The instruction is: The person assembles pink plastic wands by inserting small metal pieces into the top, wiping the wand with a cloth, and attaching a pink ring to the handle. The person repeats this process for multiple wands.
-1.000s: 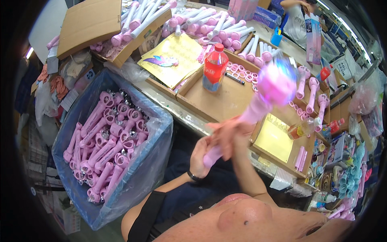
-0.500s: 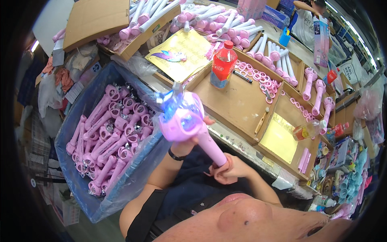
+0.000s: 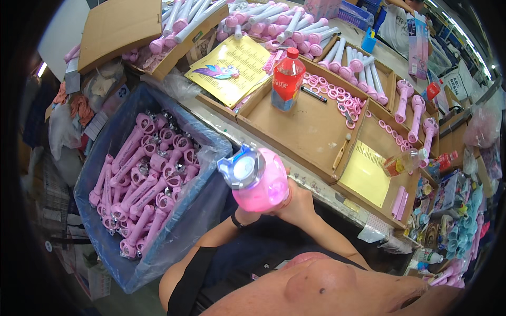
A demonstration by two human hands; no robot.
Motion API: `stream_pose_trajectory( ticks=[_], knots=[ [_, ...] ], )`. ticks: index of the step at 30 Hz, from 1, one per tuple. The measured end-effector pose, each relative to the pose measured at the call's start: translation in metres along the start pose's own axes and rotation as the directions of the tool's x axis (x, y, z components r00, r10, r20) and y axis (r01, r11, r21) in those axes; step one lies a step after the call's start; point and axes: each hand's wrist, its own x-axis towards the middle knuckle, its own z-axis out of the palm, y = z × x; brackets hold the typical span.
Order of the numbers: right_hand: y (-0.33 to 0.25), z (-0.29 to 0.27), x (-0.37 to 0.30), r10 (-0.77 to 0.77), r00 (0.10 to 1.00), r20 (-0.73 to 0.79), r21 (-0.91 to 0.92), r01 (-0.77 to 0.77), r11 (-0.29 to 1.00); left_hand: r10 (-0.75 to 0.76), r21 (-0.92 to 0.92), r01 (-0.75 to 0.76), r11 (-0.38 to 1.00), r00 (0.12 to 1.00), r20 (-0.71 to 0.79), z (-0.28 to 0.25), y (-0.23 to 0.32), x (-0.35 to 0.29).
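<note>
A grey worktable (image 3: pixel 322 188) crosses behind the person's arms, and to the left of them stands a large bin with blue lining (image 3: pixel 108 247), well filled with pink wands (image 3: pixel 142 189). On the table lies a cardboard tray (image 3: pixel 295 129) with several compartments, and in its right part there is a yellow sheet (image 3: pixel 365 174).

The lit pink wand (image 3: pixel 263 184) is in the air in front of the person, between bin and tray, its round head toward the camera and its handle hidden. The right hand (image 3: pixel 298 203) is curled against the lower right side of this head and holds the wand. The left hand (image 3: pixel 246 215) is just under the head, mostly covered by it, so I cannot tell how its fingers stand.

Smaller things are farther off: a red-labelled bottle (image 3: pixel 288 81) stands upright in the tray, near a dark pen (image 3: pixel 313 94) and many small pink rings (image 3: pixel 358 105).
</note>
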Motion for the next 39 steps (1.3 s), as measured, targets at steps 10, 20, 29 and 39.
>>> stream_pose_trajectory(
  ticks=[10,20,29,39],
  knots=[
    [0.037,-0.035,-0.024,-0.017,0.991,0.134,-0.227,0.047,0.973,0.339,-0.308,-0.421,0.853,0.896,-0.287,-0.041,0.023,0.010],
    [0.081,0.003,-0.023,0.384,0.905,0.183,0.876,-0.327,0.355,0.429,-0.809,-0.397,0.434,0.881,-0.202,-0.054,0.018,0.026],
    [0.104,0.046,-0.047,0.322,0.886,0.335,0.700,-0.463,0.545,0.027,-0.460,-0.012,0.888,0.999,0.027,-0.064,0.047,0.046],
    [0.053,0.039,0.049,0.156,0.777,-0.610,0.402,0.134,0.906,-0.030,0.291,0.040,0.956,0.999,-0.041,0.000,-0.010,0.045]
  ],
)
